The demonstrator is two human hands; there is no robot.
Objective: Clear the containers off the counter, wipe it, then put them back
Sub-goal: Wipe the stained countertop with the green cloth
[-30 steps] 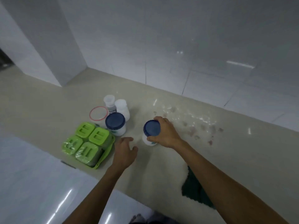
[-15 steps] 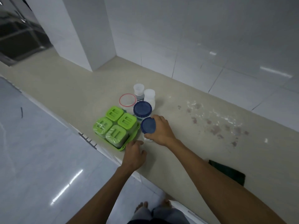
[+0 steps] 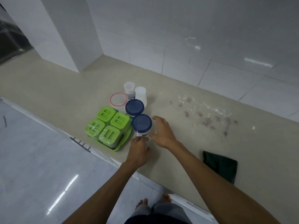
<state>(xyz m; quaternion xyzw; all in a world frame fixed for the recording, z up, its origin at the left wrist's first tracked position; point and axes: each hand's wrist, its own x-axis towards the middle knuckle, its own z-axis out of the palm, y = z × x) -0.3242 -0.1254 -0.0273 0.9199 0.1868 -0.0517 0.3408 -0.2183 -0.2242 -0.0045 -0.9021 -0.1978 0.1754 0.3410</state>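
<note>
A white jar with a blue lid (image 3: 141, 123) stands on the beige counter (image 3: 64, 88), right of a green tray (image 3: 125, 139) that holds several green-lidded boxes (image 3: 110, 135). My right hand (image 3: 162, 133) lies against the jar's right side with fingers spread and relaxed. My left hand (image 3: 138, 149) sits just in front of the jar, its fingertips at the jar's base and holding nothing. Behind stand a second blue-lidded jar (image 3: 134, 106), a red-rimmed tub (image 3: 118, 99) and two white bottles (image 3: 140, 92).
Reddish stains and wet smears (image 3: 207, 122) mark the counter to the right. A dark green cloth (image 3: 220, 165) lies near the front edge at right. A white tiled wall and a pillar (image 3: 68, 38) bound the counter behind. The floor lies below at left.
My right hand brought the blue-lidded jar left to the tray and came off its lid to its right side. My left hand moved up to the jar's base.
</note>
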